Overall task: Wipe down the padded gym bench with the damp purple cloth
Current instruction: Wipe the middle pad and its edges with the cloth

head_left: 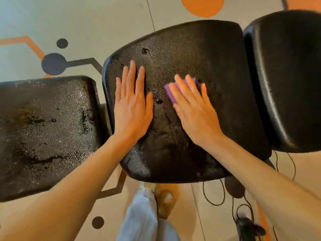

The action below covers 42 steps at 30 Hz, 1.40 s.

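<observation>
The black padded gym bench lies across the view in three cushions; the middle pad (pixel 208 54) is right below me. My left hand (pixel 132 108) lies flat on the middle pad's left part, fingers straight and spread. My right hand (pixel 192 108) presses the purple cloth (pixel 171 92) flat against the pad with straight fingers. Only the cloth's left edge and a strip between the fingers show; the rest is hidden under the hand. Wet droplets and streaks glisten on the middle pad and on the left pad (pixel 43 129).
A third black pad (pixel 291 75) sits at the right. The floor (pixel 95 23) is pale with orange and dark painted shapes. Black cables (pixel 213 195) and a small dark device (pixel 246 226) lie on the floor at lower right. My trouser leg (pixel 144 216) stands under the bench edge.
</observation>
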Each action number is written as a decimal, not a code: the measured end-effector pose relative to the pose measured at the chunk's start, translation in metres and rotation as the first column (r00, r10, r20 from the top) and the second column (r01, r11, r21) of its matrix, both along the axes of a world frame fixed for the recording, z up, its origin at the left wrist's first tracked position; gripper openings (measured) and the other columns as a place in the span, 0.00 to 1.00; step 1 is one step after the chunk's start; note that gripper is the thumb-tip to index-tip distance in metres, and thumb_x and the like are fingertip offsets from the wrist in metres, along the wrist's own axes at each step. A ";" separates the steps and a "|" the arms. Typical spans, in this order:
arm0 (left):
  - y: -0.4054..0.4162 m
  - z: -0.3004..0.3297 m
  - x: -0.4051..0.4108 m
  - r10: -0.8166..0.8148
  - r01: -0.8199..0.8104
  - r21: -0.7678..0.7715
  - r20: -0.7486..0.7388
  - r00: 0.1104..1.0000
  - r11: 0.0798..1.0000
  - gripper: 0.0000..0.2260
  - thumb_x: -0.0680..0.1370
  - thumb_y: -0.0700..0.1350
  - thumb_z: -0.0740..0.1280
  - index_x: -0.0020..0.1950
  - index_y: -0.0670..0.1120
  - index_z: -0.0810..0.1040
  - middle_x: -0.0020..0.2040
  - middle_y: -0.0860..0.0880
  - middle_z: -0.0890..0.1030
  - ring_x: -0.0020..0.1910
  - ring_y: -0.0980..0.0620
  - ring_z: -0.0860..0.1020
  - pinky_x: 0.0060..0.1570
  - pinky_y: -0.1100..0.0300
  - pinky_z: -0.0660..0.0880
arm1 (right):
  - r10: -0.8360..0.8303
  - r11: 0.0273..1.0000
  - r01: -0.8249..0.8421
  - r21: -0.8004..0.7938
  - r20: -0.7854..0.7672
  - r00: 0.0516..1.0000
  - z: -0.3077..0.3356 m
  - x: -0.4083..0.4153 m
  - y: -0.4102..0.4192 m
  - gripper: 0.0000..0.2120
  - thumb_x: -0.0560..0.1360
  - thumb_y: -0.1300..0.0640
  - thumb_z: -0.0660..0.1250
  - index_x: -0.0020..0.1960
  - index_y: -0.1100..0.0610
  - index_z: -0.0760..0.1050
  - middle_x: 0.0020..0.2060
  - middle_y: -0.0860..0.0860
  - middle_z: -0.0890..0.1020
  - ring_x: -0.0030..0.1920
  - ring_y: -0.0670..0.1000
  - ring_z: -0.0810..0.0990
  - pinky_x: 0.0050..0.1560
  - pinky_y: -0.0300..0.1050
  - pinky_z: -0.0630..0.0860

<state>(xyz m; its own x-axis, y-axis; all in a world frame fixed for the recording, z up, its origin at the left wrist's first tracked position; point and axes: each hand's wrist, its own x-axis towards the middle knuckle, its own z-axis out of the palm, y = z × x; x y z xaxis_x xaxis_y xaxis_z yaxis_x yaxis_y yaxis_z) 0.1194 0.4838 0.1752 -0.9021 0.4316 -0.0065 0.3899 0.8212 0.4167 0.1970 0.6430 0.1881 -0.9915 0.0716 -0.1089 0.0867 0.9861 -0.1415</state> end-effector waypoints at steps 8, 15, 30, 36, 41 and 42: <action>-0.032 -0.004 0.090 0.018 -0.016 -0.027 0.076 0.997 1.000 0.27 0.82 0.51 0.51 0.80 0.43 0.57 0.81 0.44 0.53 0.81 0.44 0.51 0.78 0.49 0.46 | -0.074 0.997 0.075 -0.022 0.058 0.996 0.013 0.106 -0.048 0.25 0.82 0.53 0.50 0.78 0.54 0.53 0.78 0.52 0.54 0.79 0.54 0.49 0.76 0.58 0.55; -0.029 -0.007 0.095 0.053 -0.050 -0.093 0.030 0.998 0.994 0.26 0.82 0.51 0.51 0.80 0.45 0.55 0.81 0.45 0.52 0.81 0.47 0.49 0.79 0.52 0.45 | -0.232 0.973 0.231 -0.028 -0.029 0.972 0.001 -0.002 -0.032 0.25 0.83 0.51 0.52 0.78 0.54 0.54 0.78 0.53 0.55 0.78 0.56 0.50 0.77 0.60 0.50; -0.030 -0.009 0.094 0.058 -0.057 -0.073 0.017 0.998 0.996 0.25 0.83 0.50 0.52 0.80 0.47 0.56 0.81 0.47 0.52 0.81 0.48 0.49 0.79 0.52 0.47 | -0.197 0.980 0.197 0.005 0.032 0.980 0.005 0.113 -0.060 0.25 0.82 0.53 0.52 0.78 0.55 0.54 0.78 0.54 0.55 0.78 0.56 0.51 0.76 0.59 0.55; -0.031 -0.010 0.094 0.048 -0.047 -0.084 0.009 0.999 0.995 0.25 0.83 0.51 0.51 0.80 0.47 0.55 0.81 0.47 0.52 0.81 0.47 0.50 0.79 0.48 0.49 | -0.206 0.978 0.206 -0.023 -0.005 0.979 0.003 0.066 -0.027 0.24 0.83 0.51 0.50 0.78 0.55 0.55 0.78 0.53 0.56 0.78 0.56 0.53 0.76 0.58 0.55; -0.031 -0.011 0.094 0.041 -0.040 -0.079 0.005 0.999 0.996 0.25 0.83 0.50 0.51 0.80 0.47 0.55 0.81 0.47 0.52 0.81 0.47 0.49 0.79 0.48 0.48 | -0.301 0.954 0.300 0.019 0.014 0.954 0.005 0.128 -0.056 0.25 0.82 0.53 0.53 0.78 0.56 0.53 0.78 0.54 0.55 0.78 0.56 0.51 0.76 0.58 0.56; -0.031 -0.011 0.094 0.043 -0.042 -0.077 0.007 0.999 0.996 0.25 0.83 0.50 0.51 0.80 0.46 0.55 0.81 0.47 0.52 0.81 0.47 0.50 0.79 0.48 0.48 | -0.289 0.957 0.288 0.014 0.049 0.956 0.011 0.155 -0.067 0.25 0.82 0.53 0.53 0.78 0.56 0.54 0.78 0.54 0.55 0.78 0.56 0.52 0.75 0.58 0.57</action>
